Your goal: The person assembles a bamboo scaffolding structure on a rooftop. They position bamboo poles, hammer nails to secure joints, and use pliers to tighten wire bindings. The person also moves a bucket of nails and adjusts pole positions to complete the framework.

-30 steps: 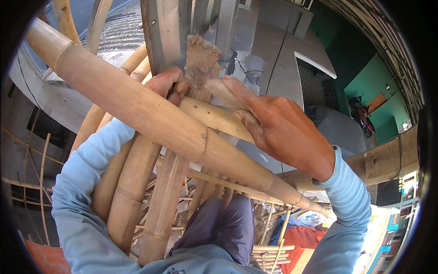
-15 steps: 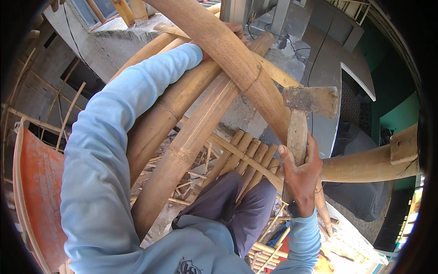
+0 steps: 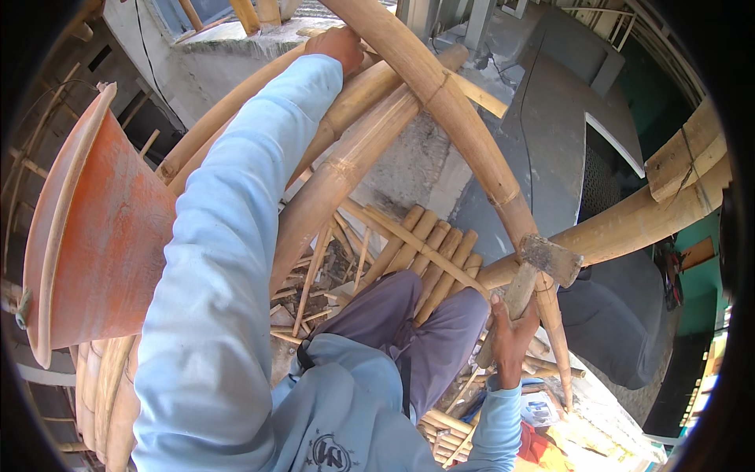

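My left hand (image 3: 338, 49) is closed at the upper end of a sloping bamboo pole (image 3: 358, 98), just left of a curved bamboo pole (image 3: 448, 98) that crosses over it. Its fingertips are partly hidden. A hatchet (image 3: 519, 289) with a worn wooden handle and rusty steel head is in my right hand (image 3: 515, 334), gripped low on the handle. The hatchet head overlaps the lower part of the curved pole in view; whether they touch I cannot tell. Another thick bamboo pole (image 3: 346, 181) slopes down between my arms.
A large orange bucket (image 3: 118, 228) tilts at the left. Short bamboo pieces form a slatted platform (image 3: 429, 252) by my knees. A thick horizontal bamboo (image 3: 621, 232) runs right, carrying a tied wooden block (image 3: 684, 153). Debris lies below; a grey sheet roof (image 3: 543, 110) stretches behind.
My left hand has come leftward out from behind the crossing pole. The hatchet is lower and tilted over. The view has shifted, showing more of the orange bucket.
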{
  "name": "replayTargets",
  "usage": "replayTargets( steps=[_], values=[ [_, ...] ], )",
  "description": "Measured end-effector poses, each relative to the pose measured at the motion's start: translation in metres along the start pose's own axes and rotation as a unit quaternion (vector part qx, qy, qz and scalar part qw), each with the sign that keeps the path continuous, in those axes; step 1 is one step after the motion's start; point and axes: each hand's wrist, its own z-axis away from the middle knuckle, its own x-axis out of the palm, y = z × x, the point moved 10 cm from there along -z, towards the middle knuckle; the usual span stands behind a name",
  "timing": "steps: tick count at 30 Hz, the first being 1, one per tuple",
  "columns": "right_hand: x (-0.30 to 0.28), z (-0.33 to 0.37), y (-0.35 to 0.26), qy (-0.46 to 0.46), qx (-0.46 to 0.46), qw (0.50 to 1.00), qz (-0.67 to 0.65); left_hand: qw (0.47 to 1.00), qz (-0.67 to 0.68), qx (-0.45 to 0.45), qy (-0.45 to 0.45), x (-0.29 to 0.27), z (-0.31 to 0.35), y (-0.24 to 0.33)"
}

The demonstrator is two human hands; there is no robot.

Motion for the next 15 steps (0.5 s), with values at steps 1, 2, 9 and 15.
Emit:
replayTargets(
  steps=[1,2,9,15],
  values=[
    [-0.003,0.007,0.010,0.004,0.007,1.000,0.001,1.000,-0.021,-0.015,0.009,-0.016,0.002,-0.015],
    [-0.005,0.015,0.022,0.008,0.015,1.000,0.002,0.996,0.051,-0.047,0.065,-0.038,0.008,-0.037],
    [0.010,0.041,0.043,-0.021,0.032,0.999,0.018,0.935,0.185,-0.291,0.084,0.009,0.000,-0.235],
    [0.008,0.046,0.044,-0.019,0.006,0.997,0.074,0.927,0.209,-0.299,0.087,0.010,-0.006,-0.234]
  ],
)
